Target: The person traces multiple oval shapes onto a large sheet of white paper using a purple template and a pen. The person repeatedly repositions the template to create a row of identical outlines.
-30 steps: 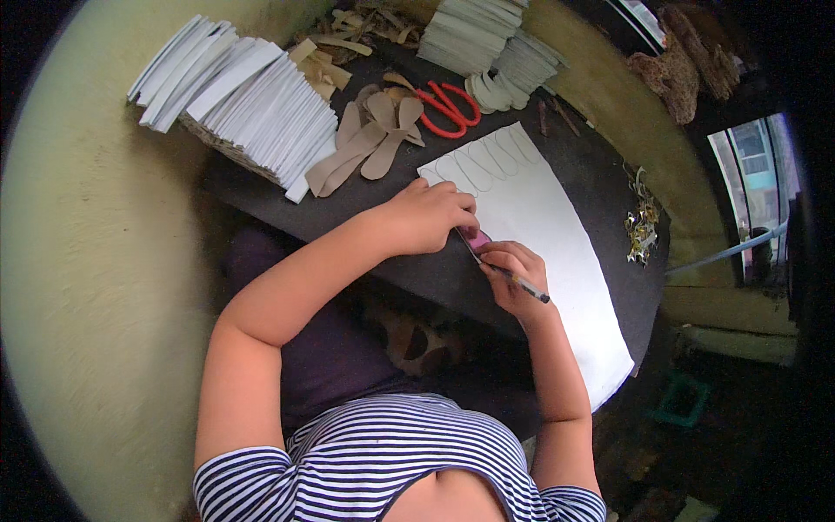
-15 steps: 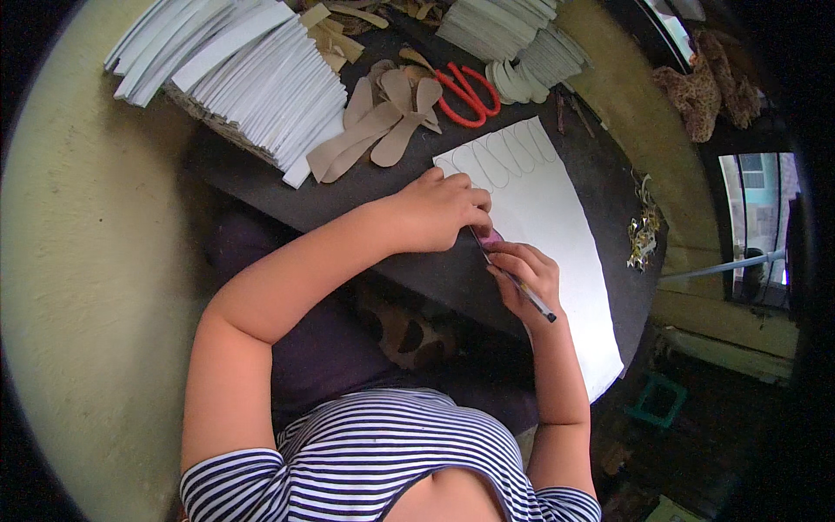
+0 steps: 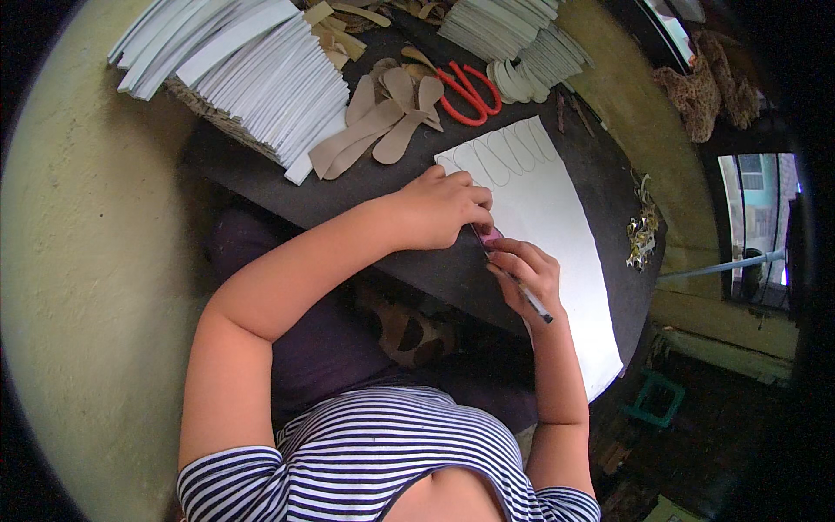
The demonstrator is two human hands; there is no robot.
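Left hand point(image 3: 441, 210), fingers curled, holds pink piece point(image 3: 490, 236) against white sheet point(image 3: 570, 252). Right hand point(image 3: 531, 277) grips pen point(image 3: 538, 306), fingers closed.

No text, label, brand, number or sign is legible from where I stand. The marks at the far end of the white sheet point(image 3: 565, 248) on the dark counter point(image 3: 616, 204) are drawn looped outlines point(image 3: 511, 153), not characters. Any print on the pen point(image 3: 537, 305) in the right hand point(image 3: 532, 275) is too small to read.
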